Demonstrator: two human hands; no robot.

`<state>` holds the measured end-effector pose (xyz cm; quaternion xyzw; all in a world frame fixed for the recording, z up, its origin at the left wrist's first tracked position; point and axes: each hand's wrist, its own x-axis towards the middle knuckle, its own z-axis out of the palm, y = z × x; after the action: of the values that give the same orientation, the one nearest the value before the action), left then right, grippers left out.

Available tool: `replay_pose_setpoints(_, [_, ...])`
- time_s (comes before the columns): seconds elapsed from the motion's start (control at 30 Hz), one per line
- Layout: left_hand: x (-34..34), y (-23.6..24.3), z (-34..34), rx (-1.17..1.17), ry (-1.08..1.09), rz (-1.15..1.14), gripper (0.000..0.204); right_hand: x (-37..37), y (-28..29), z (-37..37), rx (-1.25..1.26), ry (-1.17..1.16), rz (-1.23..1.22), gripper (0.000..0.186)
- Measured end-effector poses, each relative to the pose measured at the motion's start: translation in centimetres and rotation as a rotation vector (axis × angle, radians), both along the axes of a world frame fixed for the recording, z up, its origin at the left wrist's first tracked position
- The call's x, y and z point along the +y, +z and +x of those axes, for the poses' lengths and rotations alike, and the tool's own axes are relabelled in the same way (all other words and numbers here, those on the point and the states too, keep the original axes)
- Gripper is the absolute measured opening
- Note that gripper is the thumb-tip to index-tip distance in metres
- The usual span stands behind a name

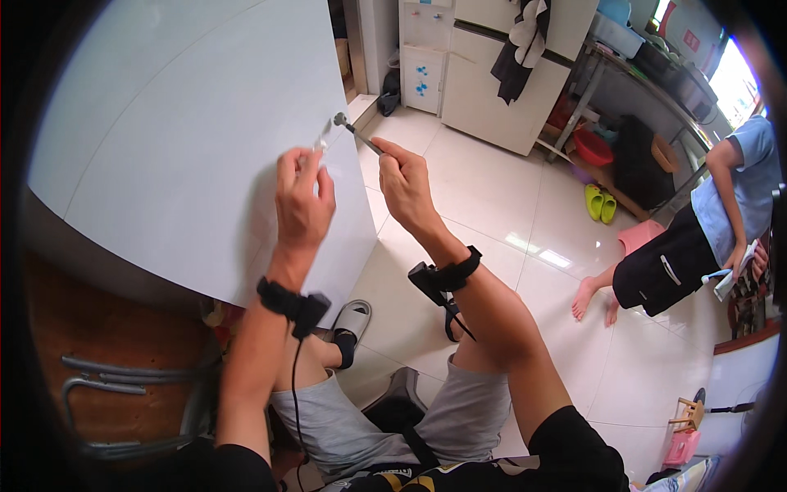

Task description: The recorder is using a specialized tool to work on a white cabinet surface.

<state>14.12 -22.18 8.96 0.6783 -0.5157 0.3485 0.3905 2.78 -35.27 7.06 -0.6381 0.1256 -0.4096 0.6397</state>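
Observation:
A large white panel (188, 123) fills the left side, its lower right edge close to my hands. My left hand (301, 201) is held against the panel, thumb and fingers pinched round a small whitish, partly clear piece (321, 144), whose kind I cannot make out. Gripped in my right hand (404, 184) is a small hammer (354, 131) with a slim dark handle and a short metal head. Its head lies at the panel's edge, just beyond the whitish piece. Whether the head touches the panel is unclear.
Beyond the tiled floor (484, 189) stand a fridge (492, 82) and a white water dispenser (424, 74). At right, a person (705, 221) stands barefoot near green shoes (600, 203) and a pink stool (641, 236). Metal tubing (131, 373) lies at lower left.

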Motion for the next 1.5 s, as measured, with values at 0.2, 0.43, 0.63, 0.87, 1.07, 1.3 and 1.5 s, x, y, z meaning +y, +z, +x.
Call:
replay_pose_setpoints(0.2, [-4.9,0.0,5.6,-0.248,0.138,0.419,0.009,-1.4,-1.6,0.7,-0.048,-0.066,0.238,0.041])
replay_pose_setpoints(0.43, [-3.2,-8.7,2.5,0.014,0.101,0.691,0.012,-2.4,-1.7,-0.3,-0.083,-0.022,0.324,0.046])
replay_pose_setpoints(0.63, [5.1,-19.2,1.0,0.254,0.13,0.821,0.007,3.5,-1.4,0.1,0.037,0.298,0.189,0.05])
replay_pose_setpoints(0.87, [4.2,-13.1,-4.5,0.591,-0.075,0.605,0.009,6.3,-1.5,-0.2,0.217,0.168,0.101,0.041])
replay_pose_setpoints(1.07, [4.9,-14.1,-3.1,0.593,-0.085,0.573,0.012,5.0,-1.7,0.3,0.315,0.06,0.087,0.04])
replay_pose_setpoints(1.3, [4.7,-13.3,-1.9,0.636,-0.082,0.565,0.016,7.9,-2.1,0.5,0.196,0.038,-0.019,0.04])
replay_pose_setpoints(1.5, [3.9,-16.4,-2.0,0.856,-0.255,0.183,0.028,9.4,-1.0,-0.1,0.156,0.082,-0.145,0.039])
